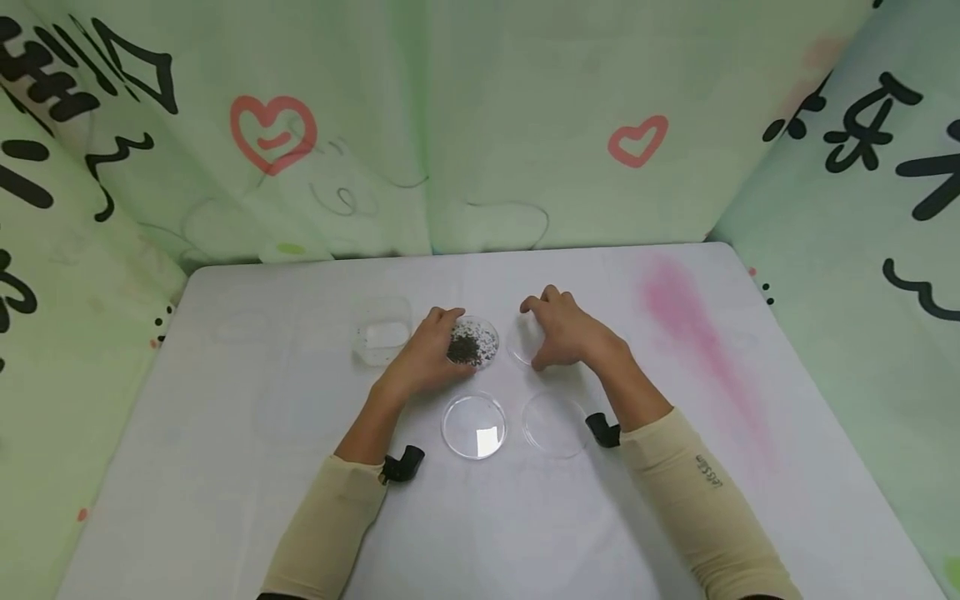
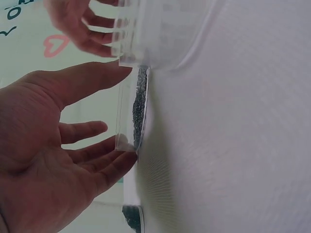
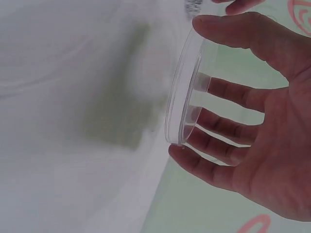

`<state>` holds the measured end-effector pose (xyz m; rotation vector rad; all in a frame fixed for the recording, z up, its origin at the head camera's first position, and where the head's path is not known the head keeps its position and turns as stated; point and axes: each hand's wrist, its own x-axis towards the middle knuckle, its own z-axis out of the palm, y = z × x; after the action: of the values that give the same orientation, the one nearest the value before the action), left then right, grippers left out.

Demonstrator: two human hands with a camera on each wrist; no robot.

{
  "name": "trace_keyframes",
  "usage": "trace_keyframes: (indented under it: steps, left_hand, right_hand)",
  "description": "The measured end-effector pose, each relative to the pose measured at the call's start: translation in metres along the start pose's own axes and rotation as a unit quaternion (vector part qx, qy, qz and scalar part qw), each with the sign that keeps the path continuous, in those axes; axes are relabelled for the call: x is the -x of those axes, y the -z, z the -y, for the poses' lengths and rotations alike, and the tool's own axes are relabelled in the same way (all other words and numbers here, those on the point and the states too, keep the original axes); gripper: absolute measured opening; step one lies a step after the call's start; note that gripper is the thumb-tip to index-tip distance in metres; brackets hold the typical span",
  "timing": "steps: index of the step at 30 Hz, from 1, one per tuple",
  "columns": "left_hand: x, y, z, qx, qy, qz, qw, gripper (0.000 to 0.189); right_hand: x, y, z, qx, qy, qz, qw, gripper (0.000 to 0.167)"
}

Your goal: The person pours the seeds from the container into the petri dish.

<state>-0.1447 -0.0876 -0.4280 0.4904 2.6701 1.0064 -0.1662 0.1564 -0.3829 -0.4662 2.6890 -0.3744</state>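
Observation:
My left hand (image 1: pixel 427 354) grips a round clear petri dish (image 1: pixel 486 340) by its sides, thumb at the near edge and fingers at the far one. Dark grains (image 2: pixel 139 109) lie in that dish, heaped toward its left and scattered thinly elsewhere. To the right, my right hand (image 1: pixel 566 333) holds a second clear petri dish (image 3: pixel 182 102) by its rim between thumb and fingertips; no grains show in it. Both dishes are side by side, a small gap apart. Nearer me lie a clear dish (image 1: pixel 474 426) with a bright reflection and a fainter clear dish (image 1: pixel 553 425).
A clear plastic box (image 1: pixel 369 350) with a white patch stands left of the left hand. A dark green heap (image 2: pixel 131 217) shows at the bottom of the left wrist view. White cloth covers the table (image 1: pixel 225 467); a green curtain (image 1: pixel 480 125) hangs behind it.

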Motion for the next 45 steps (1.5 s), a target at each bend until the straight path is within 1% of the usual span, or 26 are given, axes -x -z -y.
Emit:
trace_keyframes:
  steps: [7,14,17,22,28,35,45]
  left_hand:
    - [-0.002,0.000,0.005,0.000,-0.004,-0.004,1.0000,0.094]
    - [-0.003,0.000,0.010,0.006,-0.011,-0.010,0.9999,0.090]
    - [-0.003,0.000,0.011,0.009,-0.009,-0.010,0.9999,0.089]
    - [-0.002,0.001,0.013,0.020,-0.009,-0.014,0.9997,0.088]
    - [-0.003,0.002,0.014,0.020,-0.016,-0.013,0.9996,0.087]
    - [-0.002,0.003,0.015,0.015,-0.019,-0.013,0.9996,0.087]
    - [0.000,0.006,0.016,0.007,-0.023,-0.012,0.9996,0.090]
  right_hand:
    - [-0.008,0.008,0.019,-0.009,0.036,-0.010,0.9993,0.083]
    - [-0.019,0.003,0.037,-0.012,0.071,-0.010,0.9974,0.084]
    - [-0.023,-0.001,0.042,-0.019,0.081,-0.006,0.9965,0.085]
    - [-0.027,-0.006,0.051,-0.030,0.088,0.007,0.9956,0.086]
    - [-0.033,-0.012,0.057,-0.033,0.098,0.007,0.9946,0.084]
    - [-0.037,-0.016,0.063,-0.015,0.096,0.007,0.9952,0.086]
    - [-0.042,-0.020,0.069,0.002,0.112,0.004,0.9937,0.086]
